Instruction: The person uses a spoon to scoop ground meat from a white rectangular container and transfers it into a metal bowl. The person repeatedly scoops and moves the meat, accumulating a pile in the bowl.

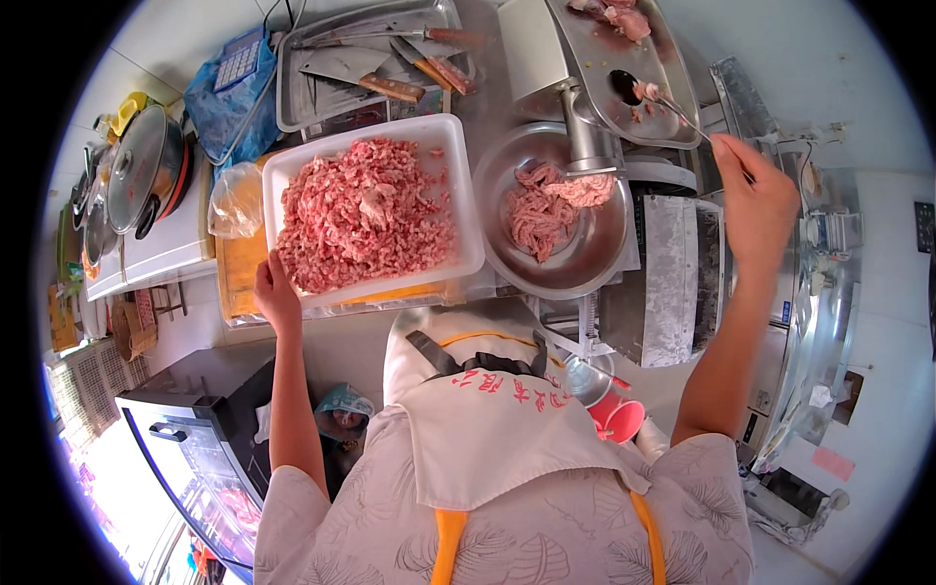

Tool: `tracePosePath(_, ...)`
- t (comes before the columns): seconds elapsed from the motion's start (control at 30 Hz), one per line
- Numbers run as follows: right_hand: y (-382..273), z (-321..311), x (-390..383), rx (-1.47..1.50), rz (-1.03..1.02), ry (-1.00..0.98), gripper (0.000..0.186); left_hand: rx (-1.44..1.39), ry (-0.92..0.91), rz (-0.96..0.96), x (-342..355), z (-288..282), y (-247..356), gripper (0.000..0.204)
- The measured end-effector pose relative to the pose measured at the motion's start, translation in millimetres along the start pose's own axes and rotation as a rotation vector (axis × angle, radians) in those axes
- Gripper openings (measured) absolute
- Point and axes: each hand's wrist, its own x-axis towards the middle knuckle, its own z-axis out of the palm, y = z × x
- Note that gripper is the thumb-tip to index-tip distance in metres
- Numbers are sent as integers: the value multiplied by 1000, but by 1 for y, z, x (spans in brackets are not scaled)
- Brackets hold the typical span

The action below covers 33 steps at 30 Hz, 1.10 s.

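My left hand (pixel 277 292) grips the lower left corner of a white plastic tray (pixel 470 244). Coarsely ground meat (pixel 366 219) is heaped in it. Raised at the right, my right hand (pixel 756 190) is closed on the thin handle of a metal spoon (pixel 682 114). Bits of meat cover the spoon's far end, beside the dark feed hole (pixel 625 86) in the meat grinder's steel top pan (pixel 673 73). Ground meat hangs from the grinder's outlet (pixel 595 146) into a steel bowl (pixel 492 229), where more strands (pixel 539 216) lie.
Behind the white tray, a metal tray (pixel 292 88) holds a cleaver (pixel 343 66) and other knives. Larger meat pieces (pixel 624 18) lie in the pan's far end. A lidded pot (pixel 141 171) stands left. Below the counter are a red bucket (pixel 619 417) and a person (pixel 343 414).
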Motion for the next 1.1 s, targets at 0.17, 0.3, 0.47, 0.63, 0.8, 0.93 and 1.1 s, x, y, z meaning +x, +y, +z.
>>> tracePosePath(0.17,5,-7,2,-50,-133,-82,25,28,0,16,3,1,1,42)
tracePosePath(0.3,8,13,13,25,-71,-45,24,34,-4,18,1,2,0,42)
tracePosePath(0.47,-4,15,0,72,-22,-49,24,-2,-9,9,2,2,1,42)
tracePosePath(0.63,4,27,7,10,6,19,24,-39,13,-10,-3,4,8,45)
tracePosePath(0.8,10,33,3,58,36,-28,26,-2,-2,8,-1,1,7,45)
tracePosePath(0.93,11,30,-3,14,22,6,27,30,12,57,-1,1,8,44)
tracePosePath(1.1,-8,18,-25,102,58,134,26,89,5,40,-1,1,11,43)
